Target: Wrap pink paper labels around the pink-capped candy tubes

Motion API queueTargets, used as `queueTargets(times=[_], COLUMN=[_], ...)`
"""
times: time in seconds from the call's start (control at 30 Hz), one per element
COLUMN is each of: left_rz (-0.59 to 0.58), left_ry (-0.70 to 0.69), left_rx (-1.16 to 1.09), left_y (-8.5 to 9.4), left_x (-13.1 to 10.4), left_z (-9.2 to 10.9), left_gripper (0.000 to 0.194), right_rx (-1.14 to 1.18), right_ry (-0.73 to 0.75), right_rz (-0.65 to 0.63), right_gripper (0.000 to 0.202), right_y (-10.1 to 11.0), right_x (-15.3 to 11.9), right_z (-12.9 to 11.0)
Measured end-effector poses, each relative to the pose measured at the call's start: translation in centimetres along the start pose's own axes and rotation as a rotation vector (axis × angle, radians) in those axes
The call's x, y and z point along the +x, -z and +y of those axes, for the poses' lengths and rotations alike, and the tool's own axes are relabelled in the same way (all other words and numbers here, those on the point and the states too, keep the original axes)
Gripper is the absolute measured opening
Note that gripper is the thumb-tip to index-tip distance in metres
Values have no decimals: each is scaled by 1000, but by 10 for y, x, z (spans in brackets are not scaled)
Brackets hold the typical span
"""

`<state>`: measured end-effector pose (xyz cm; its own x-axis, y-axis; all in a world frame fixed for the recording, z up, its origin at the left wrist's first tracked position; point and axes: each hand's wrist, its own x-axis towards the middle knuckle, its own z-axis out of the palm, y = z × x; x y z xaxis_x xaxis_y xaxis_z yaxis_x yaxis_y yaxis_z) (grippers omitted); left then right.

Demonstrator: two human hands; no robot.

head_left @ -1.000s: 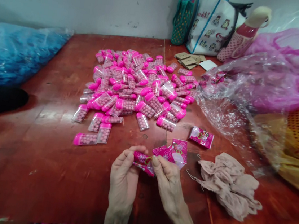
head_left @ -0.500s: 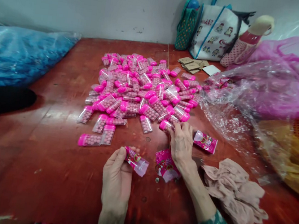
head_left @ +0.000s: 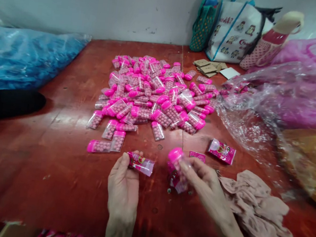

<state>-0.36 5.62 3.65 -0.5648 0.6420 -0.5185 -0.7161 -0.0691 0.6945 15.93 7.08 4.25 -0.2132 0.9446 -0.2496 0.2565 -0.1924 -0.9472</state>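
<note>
Between the thumb and fingers of my left hand (head_left: 125,185) is a printed pink plastic sleeve (head_left: 141,163), its clear end pointing right. My right hand (head_left: 201,177) grips a small clear candy container (head_left: 176,157) with a bright pink cap and pink balls inside, a bit blurred. Below that hand, more printed sleeves (head_left: 177,180) lie on the table, partly hidden. A stack of sleeves (head_left: 222,151) sits farther right. Beyond my hands spreads a big pile of capped candy containers (head_left: 152,91), with several loose ones at its near left edge.
The red-brown table (head_left: 52,182) meets a pale wall. At left lie a blue-filled plastic bag (head_left: 29,60) and a dark rounded object (head_left: 9,106). To the right are a crumpled beige cloth (head_left: 259,208), clear plastic (head_left: 249,122), a pink bag (head_left: 312,83) and cardboard pieces (head_left: 208,68).
My right hand has picked a candy container from the near edge of the pile and drawn it back toward my left hand. The left hand still holds the sleeve, now turned more level.
</note>
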Motion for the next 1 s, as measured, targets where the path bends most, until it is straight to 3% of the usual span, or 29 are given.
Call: queueTargets(times=[0.1, 0.3, 0.5, 0.7, 0.83, 1.0], left_rz=[-31, -83, -102, -159, -156, -218], left_ry=[-31, -56, -111, -150, -37, 284], left_rx=[23, 41, 75, 97, 108, 123], left_y=[0, -2, -4, -5, -4, -7], left_x=[-1, -9, -9, -11, -15, -23], left_z=[-4, -10, -13, -19, -22, -20], left_gripper=[13, 12, 8, 16, 20, 35], right_rx=[273, 193, 347, 357, 329, 239], right_ry=[-122, -130, -194, -156, -104, 6], right_rz=[-98, -26, -118, -55, 19, 148], right_gripper=[27, 27, 28, 26, 24, 17], right_y=[-9, -30, -32, -35, -44, -55], right_x=[-24, -28, -31, -29, -28, -31], right_z=[-8, -14, -7, 0, 3, 14])
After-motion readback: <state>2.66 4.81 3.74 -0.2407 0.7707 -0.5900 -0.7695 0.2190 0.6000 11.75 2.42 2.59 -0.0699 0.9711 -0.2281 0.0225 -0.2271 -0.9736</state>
